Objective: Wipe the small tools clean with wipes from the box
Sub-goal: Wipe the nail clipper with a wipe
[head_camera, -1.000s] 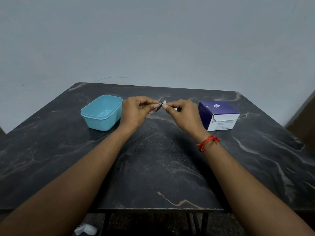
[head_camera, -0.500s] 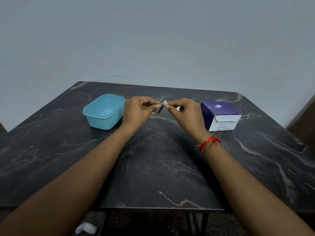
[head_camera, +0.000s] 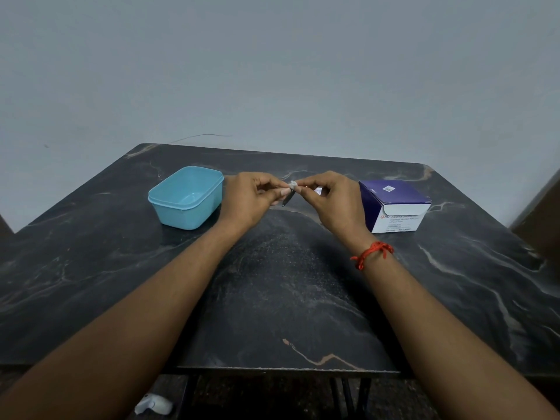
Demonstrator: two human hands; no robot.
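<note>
Above the middle of the dark marble table point(head_camera: 288, 298), my left hand point(head_camera: 251, 198) pinches a small dark metal tool point(head_camera: 288, 199) that slants down from its fingertips. My right hand point(head_camera: 330, 198) pinches a small white wipe point(head_camera: 293, 185) against the tool's upper end. The two hands meet fingertip to fingertip. Most of the tool is hidden by my fingers. The purple and white box of wipes point(head_camera: 394, 204) stands just right of my right hand.
A light blue plastic tub point(head_camera: 186, 197) sits open to the left of my left hand. A red thread bracelet point(head_camera: 371, 253) circles my right wrist. A grey wall rises behind the table. A small white object point(head_camera: 153, 404) lies on the floor below the front edge.
Both hands stayed together at the same spot. The tool's free end has tilted further downward, and the wipe has shifted along its upper end.
</note>
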